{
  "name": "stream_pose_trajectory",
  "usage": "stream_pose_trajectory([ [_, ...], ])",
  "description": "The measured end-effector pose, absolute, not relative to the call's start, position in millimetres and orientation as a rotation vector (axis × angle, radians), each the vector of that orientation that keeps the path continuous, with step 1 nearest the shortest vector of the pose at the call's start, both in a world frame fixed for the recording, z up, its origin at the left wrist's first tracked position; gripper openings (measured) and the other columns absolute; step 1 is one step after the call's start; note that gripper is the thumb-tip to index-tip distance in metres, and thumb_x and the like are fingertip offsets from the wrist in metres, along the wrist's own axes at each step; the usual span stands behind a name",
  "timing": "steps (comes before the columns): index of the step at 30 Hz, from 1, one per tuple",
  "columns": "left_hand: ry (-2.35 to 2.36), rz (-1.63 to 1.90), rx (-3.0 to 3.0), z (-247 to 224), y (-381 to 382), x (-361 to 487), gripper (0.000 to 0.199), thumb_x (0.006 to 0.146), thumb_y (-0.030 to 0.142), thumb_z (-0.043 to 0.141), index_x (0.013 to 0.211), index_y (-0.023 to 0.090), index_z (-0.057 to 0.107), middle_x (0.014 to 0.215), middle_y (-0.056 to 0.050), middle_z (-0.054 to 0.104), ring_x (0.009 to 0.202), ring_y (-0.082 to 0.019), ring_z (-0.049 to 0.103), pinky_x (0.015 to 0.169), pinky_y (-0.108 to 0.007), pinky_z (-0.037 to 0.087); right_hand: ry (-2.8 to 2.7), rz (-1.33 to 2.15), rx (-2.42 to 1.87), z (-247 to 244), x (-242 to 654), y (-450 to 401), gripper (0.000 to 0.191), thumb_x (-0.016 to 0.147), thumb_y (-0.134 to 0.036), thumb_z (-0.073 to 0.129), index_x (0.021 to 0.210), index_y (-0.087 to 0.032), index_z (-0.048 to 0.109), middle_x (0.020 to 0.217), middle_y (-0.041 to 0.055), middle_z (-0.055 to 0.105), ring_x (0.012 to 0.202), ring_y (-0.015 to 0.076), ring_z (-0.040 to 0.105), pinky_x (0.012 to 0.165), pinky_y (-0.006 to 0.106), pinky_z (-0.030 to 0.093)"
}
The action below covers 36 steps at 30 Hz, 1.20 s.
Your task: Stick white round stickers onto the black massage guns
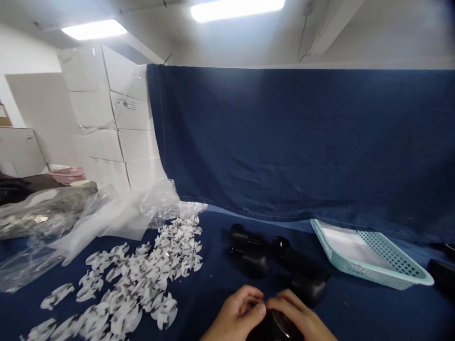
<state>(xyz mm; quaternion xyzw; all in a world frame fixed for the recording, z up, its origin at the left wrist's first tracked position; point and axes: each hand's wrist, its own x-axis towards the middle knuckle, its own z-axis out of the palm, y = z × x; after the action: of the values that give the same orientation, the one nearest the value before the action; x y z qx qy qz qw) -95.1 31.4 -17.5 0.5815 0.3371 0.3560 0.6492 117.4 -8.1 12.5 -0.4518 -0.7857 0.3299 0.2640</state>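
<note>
At the lower edge of the head view, a glossy black rounded part [279,327] is partly covered by my two hands. My left hand [240,312] has its thumb and fingers bent together at the part's upper left side; anything pinched between them is too small to make out. My right hand [296,310] wraps over the part's right side with its fingers curled. Just beyond my hands lie two more black molded parts, one on the left [250,253] and one on the right [302,270], each with a round end and a thicker body.
Left of my hands spreads a heap of small whitish-grey pieces [145,274] on the dark blue cloth. Crumpled clear plastic bags [106,213] and stacked white boxes [137,111] stand behind it. A light-blue basket [373,272] with white sheets sits right. A blue curtain [302,142] hangs behind.
</note>
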Motion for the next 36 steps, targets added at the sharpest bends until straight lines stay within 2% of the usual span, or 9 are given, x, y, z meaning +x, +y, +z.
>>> stream_pose_trajectory([
  [4, 0.737, 0.838, 1.144, -25, 33, -101, 0.057, 0.084, 0.067, 0.061, 0.116, 0.019, 0.06, 0.099, -0.006, 0.07, 0.096, -0.023, 0.067, 0.088, -0.036, 0.049, -2.076, 0.639, -1.192, 29, 110, -4, 0.038, 0.083, -0.033, 0.07, 0.12, -0.028, 0.064, 0.126, 0.01, 0.059, 0.12, 0.0256, 0.06, 0.1, 0.034, 0.051],
  [8, 0.661, 0.675, 0.908, -25, 29, -104, 0.065, 0.088, 0.075, 0.047, 0.107, 0.016, 0.065, 0.084, -0.01, 0.071, 0.074, -0.023, 0.07, 0.067, -0.033, 0.054, -2.065, 0.515, -1.179, 41, 95, 6, 0.037, 0.085, -0.016, 0.06, 0.119, -0.029, 0.062, 0.14, 0.0085, 0.049, 0.128, 0.0233, 0.054, 0.106, 0.036, 0.047],
  [11, 0.708, 0.745, 0.866, -21, 30, -104, 0.072, 0.078, 0.079, 0.059, 0.113, 0.016, 0.062, 0.074, -0.005, 0.067, 0.057, -0.016, 0.063, 0.053, -0.025, 0.049, -2.03, 0.586, -1.158, 39, 83, 14, 0.044, 0.085, -0.016, 0.061, 0.126, -0.031, 0.057, 0.149, 0.0078, 0.041, 0.137, 0.0242, 0.045, 0.113, 0.041, 0.039],
  [14, 0.854, 0.941, 0.963, -16, 35, -107, 0.086, 0.065, 0.076, 0.073, 0.125, 0.019, 0.054, 0.073, 0.0, 0.063, 0.052, -0.014, 0.058, 0.045, -0.021, 0.044, -1.936, 0.756, -1.117, 34, 75, 19, 0.054, 0.087, -0.03, 0.066, 0.137, -0.031, 0.048, 0.153, 0.0076, 0.037, 0.143, 0.0252, 0.035, 0.117, 0.044, 0.033],
  [18, 0.881, 1.144, 1.291, -7, 38, -115, 0.075, 0.07, 0.059, 0.079, 0.129, 0.021, 0.053, 0.101, -0.006, 0.068, 0.086, -0.024, 0.065, 0.074, -0.033, 0.054, -1.672, 1.015, -1.157, 26, 67, 26, 0.051, 0.096, -0.049, 0.049, 0.143, -0.029, 0.042, 0.148, 0.0073, 0.047, 0.139, 0.0221, 0.042, 0.117, 0.041, 0.033],
  [21, 0.834, 1.195, 1.399, -2, 36, -118, 0.063, 0.077, 0.055, 0.073, 0.126, 0.019, 0.055, 0.113, -0.009, 0.067, 0.107, -0.03, 0.061, 0.094, -0.04, 0.047, -1.515, 0.983, -1.211, 17, 59, 32, 0.053, 0.096, -0.061, 0.04, 0.133, -0.025, 0.055, 0.138, 0.0074, 0.058, 0.135, 0.0239, 0.048, 0.115, 0.04, 0.036],
  [26, 0.812, 1.164, 1.484, 2, 29, -114, 0.055, 0.083, 0.048, 0.068, 0.125, 0.017, 0.051, 0.109, -0.009, 0.069, 0.105, -0.027, 0.063, 0.09, -0.034, 0.048, -1.283, 0.833, -1.269, -4, 46, 37, 0.062, 0.093, -0.069, 0.033, 0.112, -0.023, 0.07, 0.114, 0.0082, 0.072, 0.109, 0.026, 0.065, 0.083, 0.032, 0.059],
  [29, 0.947, 1.162, 1.549, 4, 24, -113, 0.053, 0.083, 0.043, 0.065, 0.127, 0.016, 0.05, 0.107, -0.01, 0.071, 0.103, -0.028, 0.065, 0.088, -0.034, 0.05, -1.199, 0.877, -1.281, -8, 42, 38, 0.062, 0.093, -0.068, 0.032, 0.111, -0.024, 0.071, 0.111, 0.007, 0.073, 0.1, 0.0256, 0.068, 0.066, 0.029, 0.061],
  [36, 1.2, 1.158, 1.692, 6, 8, -111, 0.075, 0.069, 0.031, 0.075, 0.138, 0.022, 0.048, 0.131, -0.012, 0.062, 0.12, -0.034, 0.058, 0.104, -0.042, 0.046, -1.204, 0.75, -1.331, -10, 47, 37, 0.052, 0.09, -0.063, 0.039, 0.096, -0.025, 0.075, 0.103, 0.0027, 0.076, 0.106, 0.0273, 0.067, 0.091, 0.034, 0.056],
])
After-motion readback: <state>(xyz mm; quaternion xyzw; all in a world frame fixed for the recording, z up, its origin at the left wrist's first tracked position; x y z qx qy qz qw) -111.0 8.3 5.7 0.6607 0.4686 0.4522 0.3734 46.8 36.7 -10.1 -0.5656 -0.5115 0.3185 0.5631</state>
